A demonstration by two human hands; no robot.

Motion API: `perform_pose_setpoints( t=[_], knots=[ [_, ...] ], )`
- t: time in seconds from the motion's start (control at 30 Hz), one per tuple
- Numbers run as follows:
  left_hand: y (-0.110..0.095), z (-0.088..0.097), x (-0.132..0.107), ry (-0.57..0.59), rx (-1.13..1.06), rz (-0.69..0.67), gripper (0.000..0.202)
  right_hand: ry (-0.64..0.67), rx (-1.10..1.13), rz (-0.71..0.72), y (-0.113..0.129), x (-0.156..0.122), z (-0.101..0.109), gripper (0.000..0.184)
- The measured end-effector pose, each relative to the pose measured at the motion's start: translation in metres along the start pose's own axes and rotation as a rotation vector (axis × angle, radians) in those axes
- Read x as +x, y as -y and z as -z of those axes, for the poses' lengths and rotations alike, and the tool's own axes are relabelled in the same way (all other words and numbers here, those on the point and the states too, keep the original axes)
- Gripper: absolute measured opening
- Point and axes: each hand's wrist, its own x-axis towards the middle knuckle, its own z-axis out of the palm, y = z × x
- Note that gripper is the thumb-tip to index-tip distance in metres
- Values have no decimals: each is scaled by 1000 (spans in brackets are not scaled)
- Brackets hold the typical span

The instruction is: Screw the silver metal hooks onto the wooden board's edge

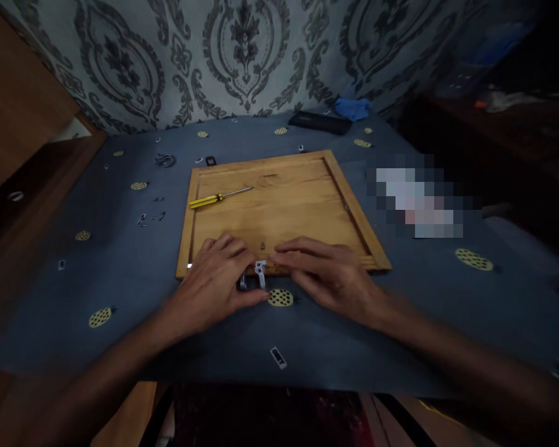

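Observation:
A wooden panel (279,205) with a raised frame lies flat on the cloth-covered table. At its near edge sits a small silver metal hinge (260,272), partly hidden by fingers. My left hand (218,273) rests over that edge, thumb and forefinger closed around the hinge from the left. On the hinge's right side is my right hand (328,273), its fingertips pressed together by the frame; whatever they hold is too small to make out. Just beyond the hinge, a small screw (263,246) is on the panel. A yellow-and-black screwdriver (220,197) lies on the panel's far left part.
Several small screws (158,216) and a grey metal piece (165,160) lie left of the panel. A black case (320,122) and a blue cloth (352,108) are at the back. A blurred-out pale item (419,198) lies to the right. Patterned curtain (246,49) hangs behind.

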Motion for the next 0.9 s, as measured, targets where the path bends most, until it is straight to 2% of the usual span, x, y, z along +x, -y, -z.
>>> perform_pose_setpoints(
  t=[0.07, 0.17, 0.33, 0.5, 0.7, 0.9],
  knots=[
    [0, 1, 0, 24, 0, 14, 39, 48, -31, -57, -6, 9, 4, 26],
    [-1, 2, -1, 41, -21, 19, 39, 203, -103, -95, -14, 25, 5, 23],
    [-2, 3, -1, 44, -31, 8, 38, 374, -126, -48, -19, 43, 0, 20],
    [-3, 3, -1, 26, -11, -8, 35, 414, -164, -6, -22, 44, -6, 20],
    [-4, 3, -1, 7, -1, -22, 34, 428, -279, 102, -24, 40, -5, 12],
    [-3, 2, -2, -3, 11, -28, 34, 447, -233, 98, -22, 42, 0, 16]
  ],
)
